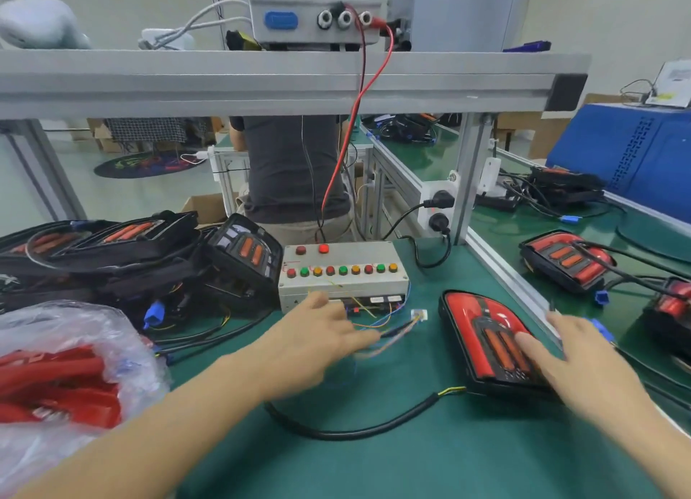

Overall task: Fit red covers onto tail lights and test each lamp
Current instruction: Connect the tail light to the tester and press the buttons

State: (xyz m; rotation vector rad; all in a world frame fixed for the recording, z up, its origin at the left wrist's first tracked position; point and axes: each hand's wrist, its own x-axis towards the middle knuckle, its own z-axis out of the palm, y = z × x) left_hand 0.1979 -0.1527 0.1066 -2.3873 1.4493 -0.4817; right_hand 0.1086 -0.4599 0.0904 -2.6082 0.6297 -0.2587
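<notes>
Tail light: a tail light (490, 339) with its red cover on lies flat on the green bench (411, 461), right of centre, near the aluminium rail (512, 278).
Its cable: a black cable (347, 429) curves from the lamp's near edge leftward across the mat, bare wire ends showing at the lamp.
Test box: a grey test box (342, 274) with rows of red, green and amber buttons stands just beyond, left of the lamp; thin coloured wires (396, 330) trail from its front to a small white plug (418, 314).
Uncovered lamps: a heap of black lamps (142, 259) and leads crowds the far left.
Covers: a clear bag of red covers (56, 379) sits near left.
Beyond the rail: further covered lamps (566, 261) lie at right.
Right hand: the right hand (583, 360) lies on the lamp's right side, fingers extended, gripping nothing.
Left hand: the left hand (321, 334) reaches to the wires below the box, blurred; fingers look loosely spread, and I cannot tell whether they pinch the wires.
</notes>
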